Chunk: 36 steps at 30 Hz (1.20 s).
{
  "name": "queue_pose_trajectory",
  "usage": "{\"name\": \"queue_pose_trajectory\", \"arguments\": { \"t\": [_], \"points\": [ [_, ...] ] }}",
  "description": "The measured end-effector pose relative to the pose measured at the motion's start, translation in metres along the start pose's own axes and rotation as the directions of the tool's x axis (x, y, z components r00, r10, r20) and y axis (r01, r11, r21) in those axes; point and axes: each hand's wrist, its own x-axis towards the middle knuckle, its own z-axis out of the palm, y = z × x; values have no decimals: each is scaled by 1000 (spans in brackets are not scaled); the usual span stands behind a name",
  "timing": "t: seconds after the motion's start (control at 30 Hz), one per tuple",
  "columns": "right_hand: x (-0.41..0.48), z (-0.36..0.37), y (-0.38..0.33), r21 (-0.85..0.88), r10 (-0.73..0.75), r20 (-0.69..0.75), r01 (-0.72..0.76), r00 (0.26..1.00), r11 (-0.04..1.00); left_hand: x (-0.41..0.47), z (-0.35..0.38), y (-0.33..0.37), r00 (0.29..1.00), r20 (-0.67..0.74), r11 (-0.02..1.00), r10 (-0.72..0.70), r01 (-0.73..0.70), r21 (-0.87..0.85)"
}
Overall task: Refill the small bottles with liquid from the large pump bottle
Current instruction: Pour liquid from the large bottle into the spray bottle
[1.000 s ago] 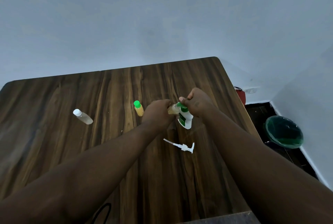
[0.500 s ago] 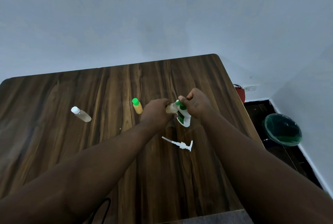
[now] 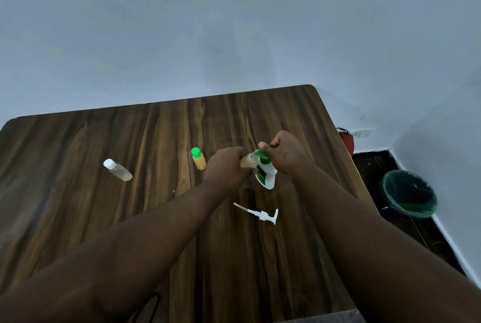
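My left hand (image 3: 226, 166) grips a small open bottle (image 3: 246, 162) with amber liquid, tilted towards the right. My right hand (image 3: 286, 153) grips the large white bottle with a green label (image 3: 266, 175), tipped over so its green neck meets the small bottle's mouth. The large bottle's white pump head (image 3: 263, 214) lies on the table just in front of my hands. A small green-capped bottle of orange liquid (image 3: 198, 159) stands left of my left hand. Farther left lies a small white-capped bottle (image 3: 118, 170).
Everything sits on a dark wooden table (image 3: 104, 205) against a pale wall. Right of the table, on the floor, stand a green bin (image 3: 408, 194) and a red object (image 3: 347, 140). A black cable (image 3: 148, 304) shows at the table's near edge.
Both hands keep the two bottles joined mouth to mouth in nearly the same pose. Only the view has shifted slightly.
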Motion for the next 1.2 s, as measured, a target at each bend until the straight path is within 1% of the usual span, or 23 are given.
{"name": "queue_pose_trajectory", "arguments": {
  "t": [0.1,0.27,0.43,0.57,0.7,0.83,1.0,1.1,1.2],
  "points": [
    [-1,2,2,3,3,-20,-3,1000,1000,0,-2,4,1000,3,1000,8,-8,21],
    [0,1,-1,-19,21,0,-21,1000,1000,1,-2,4,999,32,999,-22,21,31],
    [-3,0,1,-8,10,-14,-10,1000,1000,1,-1,4,1000,19,1000,5,-5,27],
    [-4,3,2,-37,18,-8,-18,1000,999,-1,1,1,999,31,1000,-23,23,-1],
    [0,-4,-2,-23,20,19,-19,1000,1000,3,1,0,1000,27,1000,-2,2,-2],
    [-3,1,1,-13,31,14,-31,999,999,3,1,2,999,36,1000,5,-5,12],
    [-2,0,-4,-68,-1,12,1,1000,998,0,-1,-1,1000,23,1000,10,-10,-8],
    [-2,1,0,-49,0,-5,0,1000,999,-1,0,0,1000,5,1000,27,-27,-12],
    [-3,5,2,-49,28,-5,-28,1000,998,-3,2,0,1000,18,1000,16,-16,-21]
  ]
}}
